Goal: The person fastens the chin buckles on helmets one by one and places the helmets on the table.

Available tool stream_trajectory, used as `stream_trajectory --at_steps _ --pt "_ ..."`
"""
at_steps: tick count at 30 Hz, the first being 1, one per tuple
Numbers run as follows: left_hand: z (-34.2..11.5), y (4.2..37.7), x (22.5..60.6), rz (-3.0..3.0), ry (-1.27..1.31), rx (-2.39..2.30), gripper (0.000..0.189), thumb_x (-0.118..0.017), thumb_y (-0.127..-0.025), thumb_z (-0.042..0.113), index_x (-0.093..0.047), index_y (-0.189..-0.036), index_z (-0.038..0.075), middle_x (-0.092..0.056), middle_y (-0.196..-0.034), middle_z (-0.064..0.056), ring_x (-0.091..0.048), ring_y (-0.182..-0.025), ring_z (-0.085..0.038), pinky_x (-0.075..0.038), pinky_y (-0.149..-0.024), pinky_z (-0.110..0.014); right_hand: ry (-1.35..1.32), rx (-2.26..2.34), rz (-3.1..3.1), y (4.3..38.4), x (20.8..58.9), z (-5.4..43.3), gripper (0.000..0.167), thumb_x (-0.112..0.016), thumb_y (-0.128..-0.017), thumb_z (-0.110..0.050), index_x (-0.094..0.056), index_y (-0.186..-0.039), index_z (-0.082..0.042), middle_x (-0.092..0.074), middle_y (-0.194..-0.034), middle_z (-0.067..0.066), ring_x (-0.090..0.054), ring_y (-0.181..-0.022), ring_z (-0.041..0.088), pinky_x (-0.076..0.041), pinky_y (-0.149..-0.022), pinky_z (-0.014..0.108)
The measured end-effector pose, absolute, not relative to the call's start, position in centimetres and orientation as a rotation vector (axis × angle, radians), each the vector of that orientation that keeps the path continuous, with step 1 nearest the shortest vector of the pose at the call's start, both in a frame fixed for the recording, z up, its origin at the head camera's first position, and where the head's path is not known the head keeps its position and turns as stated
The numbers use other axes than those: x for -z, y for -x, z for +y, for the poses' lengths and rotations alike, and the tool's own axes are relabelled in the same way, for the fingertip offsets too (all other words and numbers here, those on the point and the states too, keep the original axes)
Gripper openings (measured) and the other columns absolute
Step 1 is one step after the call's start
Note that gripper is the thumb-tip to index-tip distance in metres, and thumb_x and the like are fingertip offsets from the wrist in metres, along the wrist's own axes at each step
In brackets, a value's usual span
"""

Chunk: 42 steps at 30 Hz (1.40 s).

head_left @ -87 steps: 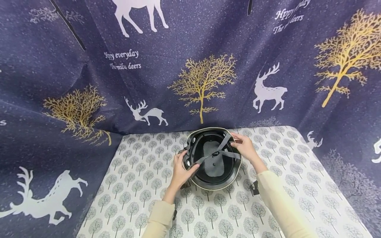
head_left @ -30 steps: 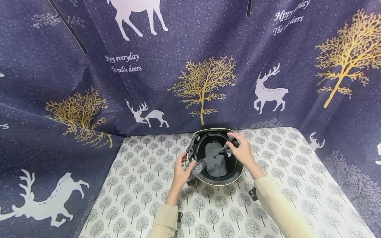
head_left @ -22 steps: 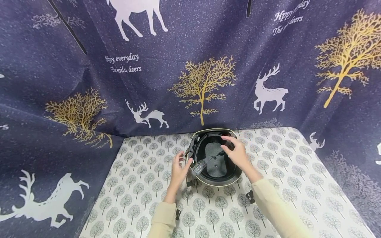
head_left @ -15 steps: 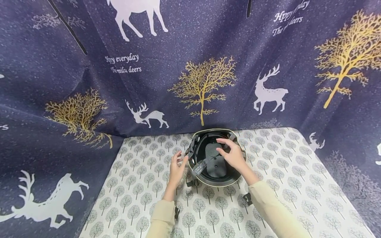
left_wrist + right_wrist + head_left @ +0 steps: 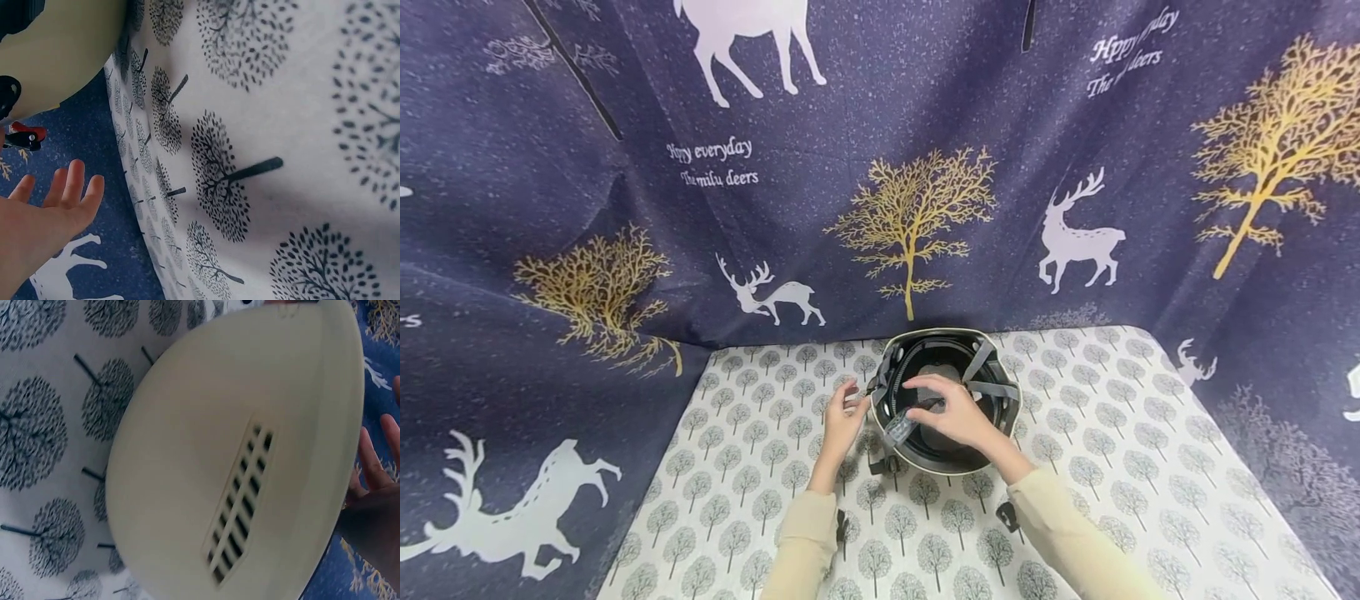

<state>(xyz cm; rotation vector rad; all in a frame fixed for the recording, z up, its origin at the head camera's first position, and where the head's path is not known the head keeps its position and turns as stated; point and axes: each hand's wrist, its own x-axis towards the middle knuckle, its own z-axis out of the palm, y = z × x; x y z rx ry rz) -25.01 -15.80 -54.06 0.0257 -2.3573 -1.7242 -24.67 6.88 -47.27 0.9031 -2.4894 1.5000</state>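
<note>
A cream helmet (image 5: 943, 460) with a black inside lies upside down on the cloth-covered table. Its slotted shell (image 5: 181, 456) fills much of the right wrist view. Grey straps (image 5: 996, 389) fork at the right of its opening, and a translucent plastic piece (image 5: 898, 429) hangs over the left front rim. Beside the left rim is my left hand (image 5: 842, 425), its fingers loosely curved around nothing. Over the helmet's opening reaches my right hand (image 5: 955, 412), thumb and fingers spread apart near the translucent piece. Whether its fingertips touch anything there is partly hidden.
The table (image 5: 760, 517) wears a white cloth printed with grey trees. A dark blue curtain (image 5: 850, 208) with deer and trees hangs right behind the helmet. Black fittings (image 5: 9, 97) and a red-and-black clip (image 5: 28, 137) show at the helmet's side.
My right hand has let go of the strap at the right rim and swept left across the opening, uncovering the grey straps. The left hand has moved slightly away from the rim.
</note>
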Motion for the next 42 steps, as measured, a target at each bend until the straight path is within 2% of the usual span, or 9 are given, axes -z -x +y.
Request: stream_trajectory --at_steps 10,15,22,25,26,29,32,35,42 --pt "-15.8 25.2 53.0 -2.318 -0.052 1.904 0.053 -0.061 -0.096 0.011 -0.041 -0.142 -0.004 -0.057 -0.127 -0.033 -0.056 -0.116 -0.049 -0.052 -0.094 -0.054 -1.087 -1.382 -2.531 23.3 47.5 4.8 0.044 -0.079 -0.081 -0.020 -0.066 -0.122 -0.009 -0.065 -0.126 0.011 -0.060 -0.119 0.030 -0.049 -0.101 0.047" --pt "-15.5 24.4 50.9 -2.338 0.023 1.929 0.050 -0.060 -0.096 0.007 -0.043 -0.141 -0.006 -0.057 -0.126 -0.035 -0.058 -0.112 -0.048 -0.052 -0.095 -0.050 -1.112 -1.311 -2.580 22.8 47.3 4.0 0.042 -0.080 -0.079 -0.021 -0.066 -0.118 -0.009 -0.064 -0.125 0.011 -0.061 -0.117 0.031 -0.049 -0.099 0.048" --pt "-15.4 24.3 50.8 -2.316 0.034 1.927 0.044 -0.058 -0.096 0.004 -0.047 -0.137 -0.005 -0.059 -0.121 -0.032 -0.058 -0.109 -0.045 -0.051 -0.094 -0.046 -1.092 -1.256 -2.675 22.4 47.5 3.5 0.046 -0.082 -0.077 -0.025 -0.066 -0.119 -0.014 -0.060 -0.121 0.008 -0.060 -0.113 0.027 -0.050 -0.097 0.047" --pt "-15.6 24.6 51.0 -2.292 0.015 1.948 0.043 -0.060 -0.095 0.005 -0.050 -0.135 -0.004 -0.059 -0.119 -0.031 -0.061 -0.103 -0.039 -0.053 -0.085 -0.040 -1.086 -1.215 -2.678 22.4 48.0 3.5 0.045 -0.082 -0.077 -0.027 -0.066 -0.117 -0.015 -0.060 -0.113 0.005 -0.060 -0.105 0.022 -0.051 -0.092 0.042" --pt "-15.7 24.8 51.2 -2.290 0.000 1.947 0.042 -0.061 -0.095 0.007 -0.052 -0.134 -0.003 -0.059 -0.118 -0.029 -0.062 -0.100 -0.034 -0.054 -0.079 -0.036 -1.079 -1.209 -2.679 22.4 48.2 3.5 0.042 -0.082 -0.077 -0.026 -0.067 -0.115 -0.015 -0.059 -0.109 0.004 -0.059 -0.101 0.020 -0.051 -0.089 0.039" --pt "-16.1 25.5 51.6 -2.277 -0.042 1.911 0.042 -0.065 -0.093 0.011 -0.055 -0.132 -0.002 -0.060 -0.114 -0.023 -0.062 -0.090 -0.018 -0.052 -0.070 -0.025 -1.053 -1.199 -2.668 22.5 48.5 3.5 0.034 -0.083 -0.075 -0.024 -0.067 -0.104 -0.014 -0.058 -0.097 0.000 -0.057 -0.089 0.014 -0.050 -0.081 0.029" --pt "-16.6 26.1 51.5 -2.259 -0.078 1.858 0.041 -0.067 -0.091 0.012 -0.057 -0.129 -0.002 -0.061 -0.111 -0.018 -0.058 -0.083 -0.005 -0.049 -0.068 -0.016 -1.041 -1.238 -2.660 22.5 48.6 3.7 0.028 -0.083 -0.076 -0.022 -0.066 -0.096 -0.012 -0.056 -0.087 -0.001 -0.052 -0.080 0.008 -0.046 -0.072 0.021" --pt "-16.7 25.7 49.9 -2.247 -0.085 1.849 0.038 -0.067 -0.090 0.008 -0.059 -0.126 -0.003 -0.060 -0.108 -0.018 -0.056 -0.082 -0.003 -0.049 -0.077 -0.012 -1.039 -1.296 -2.661 22.4 48.4 3.8 0.024 -0.080 -0.080 -0.023 -0.069 -0.095 -0.009 -0.053 -0.082 0.000 -0.045 -0.074 0.005 -0.041 -0.067 0.018" --pt "-16.1 24.0 46.6 -2.236 -0.012 1.862 0.037 -0.065 -0.090 0.001 -0.057 -0.125 -0.008 -0.058 -0.107 -0.023 -0.055 -0.083 -0.005 -0.048 -0.079 -0.009 -1.009 -1.355 -2.647 22.3 47.8 3.8 0.019 -0.076 -0.084 -0.025 -0.070 -0.093 -0.009 -0.055 -0.083 0.001 -0.044 -0.073 0.006 -0.040 -0.065 0.018"
